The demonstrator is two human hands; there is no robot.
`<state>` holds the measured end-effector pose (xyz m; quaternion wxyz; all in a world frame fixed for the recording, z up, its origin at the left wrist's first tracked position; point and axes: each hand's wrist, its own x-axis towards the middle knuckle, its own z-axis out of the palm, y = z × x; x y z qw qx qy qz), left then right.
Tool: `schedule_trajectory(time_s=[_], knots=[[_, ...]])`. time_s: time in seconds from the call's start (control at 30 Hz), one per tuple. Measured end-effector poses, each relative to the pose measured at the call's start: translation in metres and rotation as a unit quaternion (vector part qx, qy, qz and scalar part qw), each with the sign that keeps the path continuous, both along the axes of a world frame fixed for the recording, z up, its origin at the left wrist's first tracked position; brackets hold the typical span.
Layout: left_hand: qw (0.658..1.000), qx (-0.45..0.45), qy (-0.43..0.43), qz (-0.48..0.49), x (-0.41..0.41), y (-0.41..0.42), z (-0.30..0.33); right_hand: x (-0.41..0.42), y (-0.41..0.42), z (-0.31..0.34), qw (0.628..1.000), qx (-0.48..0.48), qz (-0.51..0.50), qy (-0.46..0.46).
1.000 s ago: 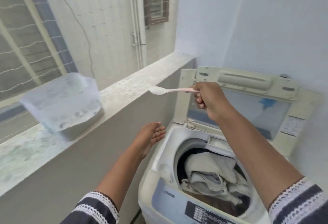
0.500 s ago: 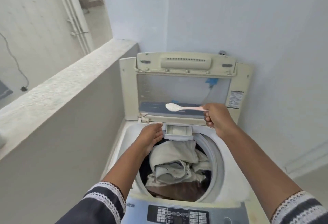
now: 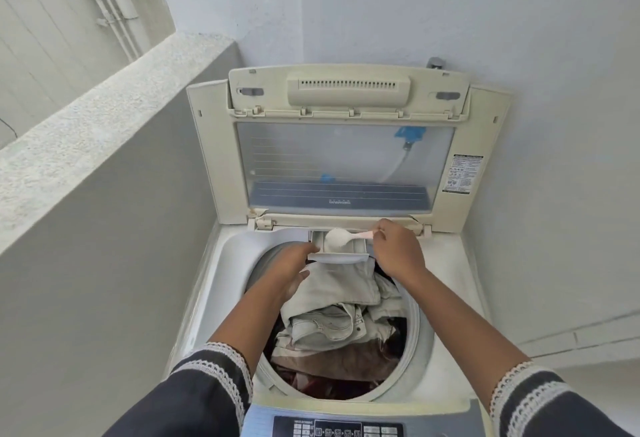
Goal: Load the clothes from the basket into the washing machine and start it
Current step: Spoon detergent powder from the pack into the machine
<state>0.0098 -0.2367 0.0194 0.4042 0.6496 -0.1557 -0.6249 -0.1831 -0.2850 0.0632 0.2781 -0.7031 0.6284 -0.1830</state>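
Against a pale blue corner wall (image 3: 450, 13) stands a top-loading washing machine (image 3: 446, 360), seen from above by the person using it. Its lid (image 3: 214, 159) is raised upright, showing a clear window panel and a warning sticker (image 3: 463, 173) on its right edge.

At the back rim of the tub, a small detergent drawer (image 3: 341, 256) is pulled out over the opening. The right hand (image 3: 398, 249) pinches the pink handle of a plastic spoon (image 3: 341, 238) between thumb and fingertips, the other fingers curled in. The spoon's bowl, heaped with white powder (image 3: 335, 236), sits over the drawer; whether it touches the drawer cannot be told.

The left hand (image 3: 294, 265) is at the drawer's left front corner, fingers held close together and bent against its edge. It seems to be steadying the drawer, though the grip is partly hidden.

Inside the drum lie the clothes (image 3: 339, 315): pale beige garments on top, including what looks like light trousers with a waistband, and dark reddish-brown fabric (image 3: 332, 364) underneath, filling the tub close to the rim.

Both forearms reach in from below, with dark sleeves (image 3: 207, 391) trimmed in white lace bands. Along the bottom edge is the machine's control panel (image 3: 339, 428) with rows of small icons. To the left runs a rough concrete parapet ledge (image 3: 86, 117), with white pipes (image 3: 114, 3) on an outside wall beyond it.
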Motion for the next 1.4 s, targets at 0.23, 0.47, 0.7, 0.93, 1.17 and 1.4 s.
schedule_trajectory(time_s=[0.23, 0.47, 0.7, 0.93, 1.17, 1.4], knots=[[0.999, -0.007, 0.050, -0.007, -0.002, -0.001, -0.014, -0.010, 0.019, -0.032, 0.859, -0.367, 0.256, 0.249], [0.999, -0.025, 0.023, -0.015, 0.004, 0.011, -0.004, -0.032, 0.029, -0.037, 0.830, -0.431, 0.258, 0.243], [0.992, -0.114, -0.030, 0.044, 0.013, 0.035, 0.038, 0.002, 0.040, 0.013, 0.946, -0.313, 0.010, -0.085], [0.913, -0.282, -0.293, 0.032, 0.057, 0.092, 0.129, 0.093, 0.057, 0.082, 0.920, -0.253, 0.049, -0.294], [0.761, -0.314, -0.563, 0.074, 0.126, 0.190, 0.201, 0.201, 0.124, 0.145, 0.858, -0.254, 0.195, -0.401], [0.492, -0.301, -0.792, 0.199, 0.169, 0.287, 0.240, 0.270, 0.193, 0.200, 0.787, -0.311, 0.322, -0.425]])
